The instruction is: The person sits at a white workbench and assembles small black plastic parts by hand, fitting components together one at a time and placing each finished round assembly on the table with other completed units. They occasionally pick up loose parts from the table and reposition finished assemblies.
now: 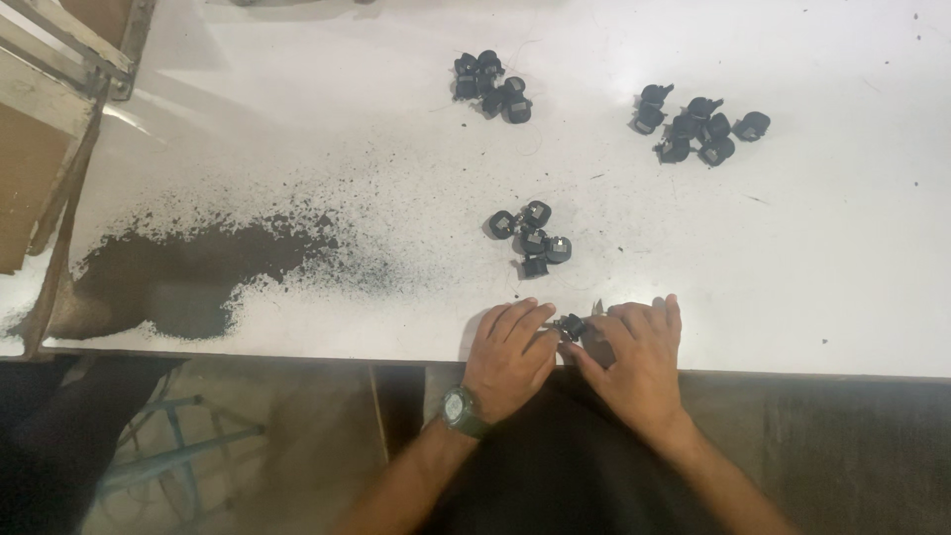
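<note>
I see a white table (812, 287) carrying a dark powder patch (188, 272) and three clusters of small black parts (530, 238), with a wooden frame (50, 109) at its left.

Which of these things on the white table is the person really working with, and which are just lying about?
In hand:
- small black part, pinched between left hand and right hand
- nearest cluster of black parts, seemingly the same kind

Lying about:
- two farther clusters
- dark powder patch on the table
- wooden frame
</note>
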Demonstrator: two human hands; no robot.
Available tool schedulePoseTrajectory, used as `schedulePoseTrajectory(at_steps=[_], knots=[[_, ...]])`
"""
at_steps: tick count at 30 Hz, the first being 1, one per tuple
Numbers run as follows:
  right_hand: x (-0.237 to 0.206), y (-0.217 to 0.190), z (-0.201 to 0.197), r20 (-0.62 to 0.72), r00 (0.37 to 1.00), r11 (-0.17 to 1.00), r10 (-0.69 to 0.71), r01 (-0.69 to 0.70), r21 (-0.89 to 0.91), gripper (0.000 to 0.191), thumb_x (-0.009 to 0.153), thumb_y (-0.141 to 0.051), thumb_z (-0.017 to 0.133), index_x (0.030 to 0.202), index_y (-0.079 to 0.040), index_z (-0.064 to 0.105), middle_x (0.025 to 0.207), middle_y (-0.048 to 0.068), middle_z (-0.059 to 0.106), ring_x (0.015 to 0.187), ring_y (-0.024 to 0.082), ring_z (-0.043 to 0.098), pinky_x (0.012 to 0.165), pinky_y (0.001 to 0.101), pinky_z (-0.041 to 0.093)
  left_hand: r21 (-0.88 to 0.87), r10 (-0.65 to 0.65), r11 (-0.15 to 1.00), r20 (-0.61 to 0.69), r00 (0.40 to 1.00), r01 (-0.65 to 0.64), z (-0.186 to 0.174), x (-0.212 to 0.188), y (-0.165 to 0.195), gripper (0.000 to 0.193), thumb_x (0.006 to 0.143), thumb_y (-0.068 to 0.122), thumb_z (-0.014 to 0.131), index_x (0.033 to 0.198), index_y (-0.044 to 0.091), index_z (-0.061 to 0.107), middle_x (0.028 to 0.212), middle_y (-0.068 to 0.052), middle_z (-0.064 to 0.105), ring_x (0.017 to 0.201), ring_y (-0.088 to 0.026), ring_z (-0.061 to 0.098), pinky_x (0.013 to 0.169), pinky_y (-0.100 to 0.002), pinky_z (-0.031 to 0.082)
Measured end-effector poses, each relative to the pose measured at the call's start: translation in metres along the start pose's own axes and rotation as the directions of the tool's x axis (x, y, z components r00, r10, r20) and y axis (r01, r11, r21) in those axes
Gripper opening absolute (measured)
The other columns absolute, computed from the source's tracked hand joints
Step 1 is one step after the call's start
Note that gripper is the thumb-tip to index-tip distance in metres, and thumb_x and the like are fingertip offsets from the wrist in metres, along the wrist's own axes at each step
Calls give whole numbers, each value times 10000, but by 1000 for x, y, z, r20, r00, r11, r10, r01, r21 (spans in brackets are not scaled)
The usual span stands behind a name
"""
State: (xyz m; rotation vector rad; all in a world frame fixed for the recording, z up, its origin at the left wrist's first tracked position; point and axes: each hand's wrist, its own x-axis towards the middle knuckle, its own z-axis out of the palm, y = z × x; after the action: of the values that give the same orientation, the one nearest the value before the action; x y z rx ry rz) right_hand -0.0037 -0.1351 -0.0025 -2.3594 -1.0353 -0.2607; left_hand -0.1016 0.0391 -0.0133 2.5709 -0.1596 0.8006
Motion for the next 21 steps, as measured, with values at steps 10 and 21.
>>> schedulePoseTrajectory(at_steps=[10, 21], knots=[[-1, 15, -7, -44, 997, 997, 60, -63, -49, 140, 929, -127, 730, 1060, -102, 687, 1064, 57, 636, 1093, 289, 570, 1206, 590, 319, -71, -164, 984, -14, 986, 163, 11, -5, -5, 223, 865, 218, 760, 1037, 97, 685, 1254, -102, 650, 1241, -286, 584, 1104, -533, 393], [12, 29, -8, 20, 997, 992, 73, -70, -104, 167, 962, -115, 722, 1123, -91, 685, 1089, 54, 679, 1109, 267, 613, 1245, 565, 344, -81, -207, 975, -16, 978, 205, 16, -4, -12, 166, 882, 169, 761, 1027, 110, 707, 1231, -70, 662, 1216, -253, 607, 1108, -519, 398]])
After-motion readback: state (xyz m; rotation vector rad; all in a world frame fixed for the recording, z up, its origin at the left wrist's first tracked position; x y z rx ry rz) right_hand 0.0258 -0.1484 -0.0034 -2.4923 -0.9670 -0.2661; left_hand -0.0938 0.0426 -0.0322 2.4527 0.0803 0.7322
